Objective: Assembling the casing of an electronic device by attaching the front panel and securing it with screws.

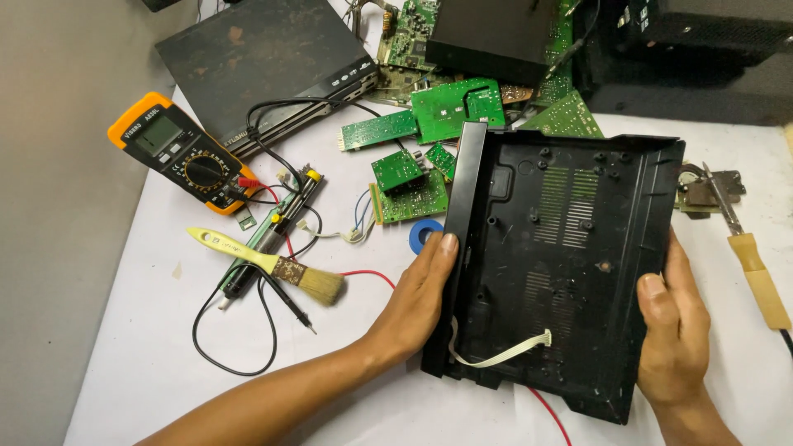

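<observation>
We hold the black tray (570, 248) between both hands over the white table (149, 363): our left hand (417, 301) clamps its left edge, our right hand (673, 330) its right edge, a brush (273, 264) lying just left.

The picture is bright and evenly lit, with soft light from above. The white worktop (149, 363) looks a little washed out. Shadows are short and faint. Focus is sharp everywhere; the 1 o'clock corner stays dark.
</observation>
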